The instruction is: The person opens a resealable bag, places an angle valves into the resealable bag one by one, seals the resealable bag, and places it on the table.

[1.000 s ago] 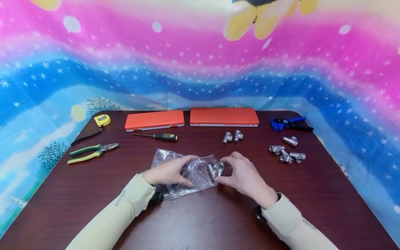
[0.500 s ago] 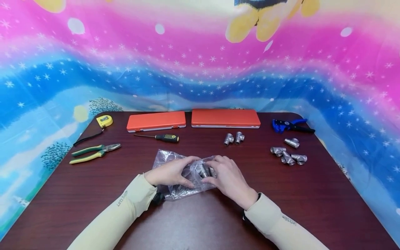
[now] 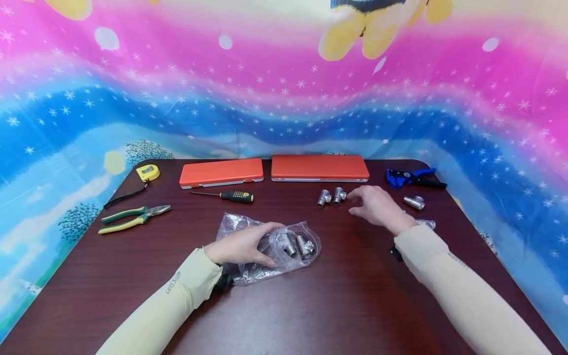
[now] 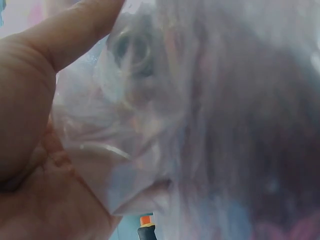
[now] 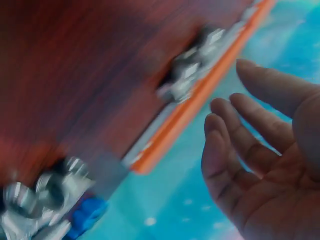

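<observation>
Left hand (image 3: 241, 245) is gripping the plastic bag (image 3: 266, 244), right hand (image 3: 377, 207) is reaching open-fingered toward the far pipe fittings (image 3: 331, 196), risking knocking them rolling.

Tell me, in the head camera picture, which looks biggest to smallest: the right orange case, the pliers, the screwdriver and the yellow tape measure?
1. Right orange case.
2. Pliers and screwdriver: they look about equally long, so no ranking.
3. Yellow tape measure, smallest.
</observation>
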Tool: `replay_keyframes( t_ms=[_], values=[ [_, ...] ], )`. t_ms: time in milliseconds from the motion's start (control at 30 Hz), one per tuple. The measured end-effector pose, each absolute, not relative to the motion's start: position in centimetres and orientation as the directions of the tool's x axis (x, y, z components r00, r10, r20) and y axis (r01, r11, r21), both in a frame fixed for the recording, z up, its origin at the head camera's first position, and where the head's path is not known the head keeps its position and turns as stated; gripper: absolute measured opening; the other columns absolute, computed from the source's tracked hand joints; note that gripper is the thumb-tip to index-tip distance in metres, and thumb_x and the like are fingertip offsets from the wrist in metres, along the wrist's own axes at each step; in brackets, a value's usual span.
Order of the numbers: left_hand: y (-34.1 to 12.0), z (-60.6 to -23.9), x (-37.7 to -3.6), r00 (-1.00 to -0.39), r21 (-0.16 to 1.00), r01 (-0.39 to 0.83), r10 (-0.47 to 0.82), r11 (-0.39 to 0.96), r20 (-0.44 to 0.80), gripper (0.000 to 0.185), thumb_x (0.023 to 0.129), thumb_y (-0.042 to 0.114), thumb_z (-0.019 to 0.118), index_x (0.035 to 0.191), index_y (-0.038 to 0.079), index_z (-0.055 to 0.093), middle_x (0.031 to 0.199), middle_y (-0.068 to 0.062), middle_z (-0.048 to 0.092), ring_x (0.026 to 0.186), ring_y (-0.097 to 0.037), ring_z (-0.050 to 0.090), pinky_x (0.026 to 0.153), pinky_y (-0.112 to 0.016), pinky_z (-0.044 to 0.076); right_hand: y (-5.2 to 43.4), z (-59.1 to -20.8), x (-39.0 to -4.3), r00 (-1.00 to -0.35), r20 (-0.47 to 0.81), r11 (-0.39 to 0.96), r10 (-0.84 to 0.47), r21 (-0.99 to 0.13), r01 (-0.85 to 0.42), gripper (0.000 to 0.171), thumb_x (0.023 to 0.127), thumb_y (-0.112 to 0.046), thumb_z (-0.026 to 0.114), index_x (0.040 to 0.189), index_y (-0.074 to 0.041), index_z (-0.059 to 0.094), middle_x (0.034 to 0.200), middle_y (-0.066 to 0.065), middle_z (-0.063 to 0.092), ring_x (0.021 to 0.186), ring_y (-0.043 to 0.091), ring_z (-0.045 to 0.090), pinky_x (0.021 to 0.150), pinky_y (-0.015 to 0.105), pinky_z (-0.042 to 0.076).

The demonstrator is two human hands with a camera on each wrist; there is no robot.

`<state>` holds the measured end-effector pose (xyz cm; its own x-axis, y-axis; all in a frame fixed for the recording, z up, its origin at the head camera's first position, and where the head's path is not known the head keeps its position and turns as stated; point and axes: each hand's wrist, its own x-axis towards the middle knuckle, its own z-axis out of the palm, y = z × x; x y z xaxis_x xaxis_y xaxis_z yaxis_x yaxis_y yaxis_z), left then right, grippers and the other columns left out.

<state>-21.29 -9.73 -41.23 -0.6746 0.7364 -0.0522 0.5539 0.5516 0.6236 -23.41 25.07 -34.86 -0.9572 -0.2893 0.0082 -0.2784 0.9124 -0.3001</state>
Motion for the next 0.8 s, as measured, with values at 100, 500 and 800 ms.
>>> replay_keyframes(
  t_ms=[100, 500, 800],
  values=[
    [-9.8, -41.3, -21.4, -0.672, 0.627, 0.556, 0.739, 0.545, -0.048, 0.087, 0.079, 0.029, 0.086, 0.151, 0.015, 0.039, 0.148, -0.002, 0.047, 0.132, -0.018, 0.046, 0.106, -0.039, 0.04, 26.1, -35.6, -25.8, -0.956, -0.045, 0.918, -0.29, -0.295, -0.264, 0.048, 0.089, -0.016, 0.076, 0.13, 0.003, 0.061, 0.125, 0.02, 0.063, 0.111, 0.035, 0.059, 0.093, 0.052, 0.048],
    [-9.6, -41.3, -21.3, -0.664, 0.634, 0.561, 0.746, 0.533, -0.04, 0.087, 0.079, 0.028, 0.086, 0.15, 0.015, 0.039, 0.147, -0.002, 0.048, 0.131, -0.016, 0.046, 0.105, -0.037, 0.041, 25.8, -38.5, -30.4, -0.967, -0.12, 0.939, -0.225, -0.293, -0.182, 0.063, 0.085, -0.029, 0.08, 0.133, 0.004, 0.057, 0.132, 0.023, 0.057, 0.121, 0.037, 0.053, 0.1, 0.052, 0.043],
    [-9.8, -41.4, -21.4, -0.667, 0.627, 0.567, 0.744, 0.534, -0.031, 0.087, 0.078, 0.028, 0.087, 0.15, 0.014, 0.039, 0.147, -0.002, 0.048, 0.131, -0.015, 0.046, 0.105, -0.037, 0.041, 25.3, -38.5, -29.4, -0.977, -0.066, 0.928, -0.205, -0.331, -0.172, 0.049, 0.084, -0.03, 0.078, 0.119, 0.002, 0.065, 0.119, 0.019, 0.064, 0.108, 0.034, 0.057, 0.092, 0.051, 0.048]
  ],
)
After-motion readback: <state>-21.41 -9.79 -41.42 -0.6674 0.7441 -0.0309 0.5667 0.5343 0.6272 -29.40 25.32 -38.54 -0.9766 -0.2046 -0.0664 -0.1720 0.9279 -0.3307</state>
